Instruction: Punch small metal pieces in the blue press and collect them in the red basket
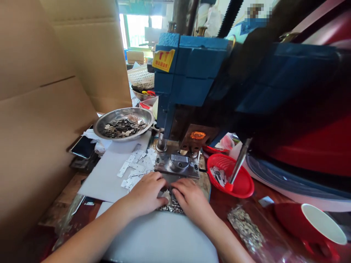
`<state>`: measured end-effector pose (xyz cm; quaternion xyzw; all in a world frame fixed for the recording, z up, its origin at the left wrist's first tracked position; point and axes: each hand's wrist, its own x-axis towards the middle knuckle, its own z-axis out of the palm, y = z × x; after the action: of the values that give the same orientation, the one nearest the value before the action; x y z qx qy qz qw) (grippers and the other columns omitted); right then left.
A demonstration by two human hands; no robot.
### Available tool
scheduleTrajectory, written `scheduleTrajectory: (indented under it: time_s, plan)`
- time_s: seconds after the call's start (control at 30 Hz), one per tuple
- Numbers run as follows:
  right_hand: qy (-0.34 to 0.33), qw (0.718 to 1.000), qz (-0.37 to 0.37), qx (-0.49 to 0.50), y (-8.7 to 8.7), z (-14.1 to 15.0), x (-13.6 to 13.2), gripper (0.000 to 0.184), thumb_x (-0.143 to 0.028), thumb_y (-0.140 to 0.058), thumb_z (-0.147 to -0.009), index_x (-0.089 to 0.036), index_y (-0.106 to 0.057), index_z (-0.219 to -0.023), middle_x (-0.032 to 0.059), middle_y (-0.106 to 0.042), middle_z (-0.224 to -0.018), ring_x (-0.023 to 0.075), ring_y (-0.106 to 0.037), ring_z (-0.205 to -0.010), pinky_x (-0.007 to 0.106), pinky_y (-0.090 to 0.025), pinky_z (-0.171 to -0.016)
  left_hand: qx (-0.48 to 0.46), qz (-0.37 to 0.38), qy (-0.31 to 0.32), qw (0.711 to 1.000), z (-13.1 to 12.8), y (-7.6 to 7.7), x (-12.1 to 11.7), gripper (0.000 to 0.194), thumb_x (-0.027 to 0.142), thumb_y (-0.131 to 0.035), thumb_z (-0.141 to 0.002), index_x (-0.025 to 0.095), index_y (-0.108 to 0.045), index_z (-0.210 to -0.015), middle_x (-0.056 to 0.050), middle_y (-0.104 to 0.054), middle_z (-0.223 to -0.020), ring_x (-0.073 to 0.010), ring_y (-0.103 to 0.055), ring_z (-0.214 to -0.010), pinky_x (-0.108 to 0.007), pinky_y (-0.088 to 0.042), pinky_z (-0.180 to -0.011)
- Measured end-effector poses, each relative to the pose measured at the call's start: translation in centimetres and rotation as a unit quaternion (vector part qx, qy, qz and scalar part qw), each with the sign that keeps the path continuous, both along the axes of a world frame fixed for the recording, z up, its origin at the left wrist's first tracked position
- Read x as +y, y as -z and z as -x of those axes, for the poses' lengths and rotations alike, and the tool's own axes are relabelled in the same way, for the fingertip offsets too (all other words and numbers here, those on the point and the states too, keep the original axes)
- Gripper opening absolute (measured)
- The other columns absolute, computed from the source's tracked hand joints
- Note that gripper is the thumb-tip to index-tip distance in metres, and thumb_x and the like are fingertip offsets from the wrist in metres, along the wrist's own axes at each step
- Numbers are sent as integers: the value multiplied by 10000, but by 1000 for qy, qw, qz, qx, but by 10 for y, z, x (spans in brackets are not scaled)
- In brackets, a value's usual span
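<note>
My left hand (149, 191) is over a heap of small shiny metal pieces (172, 208) in front of the press; its fingers are bent and its thumb stands apart from them. Opposite it, my right hand (190, 193) has curled fingers close to the same pieces, and whatever is at its fingertips is too small to make out. Just beyond both hands sits the metal die (179, 162) of the blue press (192, 73), with a small flat plate on its top. Flat silvery metal plates (134, 166) lie scattered to the left of the die.
A steel bowl (98, 126) of metal pieces stands back left, near a phone (83, 147) and tall cardboard (95, 54). On the right are a red basket (248, 184) with plates, a metal lever (240, 160), a clear bag of small parts (245, 224) and a red mug (290, 219).
</note>
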<state>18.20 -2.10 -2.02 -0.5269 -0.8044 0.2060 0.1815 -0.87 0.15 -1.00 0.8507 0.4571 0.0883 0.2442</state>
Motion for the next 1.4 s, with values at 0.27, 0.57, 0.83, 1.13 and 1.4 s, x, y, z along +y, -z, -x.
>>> scheduleTrajectory:
  time_s: [0.27, 0.57, 0.83, 1.13, 1.4]
  plan:
    - [-15, 998, -8, -59, 0, 12, 6, 230, -234, -477, -885, -294, -643, -1033, 20, -623, -962, 177, -548, -911, 315, -423, -822, -39, -59, -81, 994, 11, 10, 7, 154, 192, -587, -788, 213, -595, -940, -44, -562, -965, -229, -513, -959, -377, -408, -859]
    - [-30, 979, -98, -174, 11, 36, 21, 113, -225, -531, -855, -245, -640, -880, 39, -619, -853, 209, -542, -860, 327, -389, -733, -40, -74, -142, 986, 17, 18, 11, 183, 137, -612, -751, 222, -606, -913, -41, -557, -1009, -229, -509, -983, -374, -421, -855]
    - [38, 993, -35, -107, 8, 26, 20, 77, -190, -537, -820, -215, -607, -837, 47, -625, -893, 209, -561, -880, 331, -413, -771, -107, -116, -171, 973, 21, 14, 15, 158, 173, -540, -807, 223, -637, -922, -51, -582, -1038, -229, -522, -1006, -383, -413, -904]
    - [119, 942, 145, 277, 1, 19, 4, 147, -325, -490, -808, -199, -565, -806, -6, -612, -715, 149, -575, -674, 253, -456, -602, -273, 130, -133, 944, -3, 6, 1, 201, 373, -557, -823, 216, -681, -838, -20, -695, -824, -189, -617, -783, -262, -449, -717]
    - [205, 966, -152, 49, 22, -52, 33, 258, -250, -434, -868, -194, -671, -953, 79, -647, -904, 209, -589, -877, 365, -467, -818, -302, 157, -188, 922, -3, 13, 0, 176, 344, -550, -812, 206, -648, -861, -3, -663, -745, -168, -593, -690, -241, -437, -640]
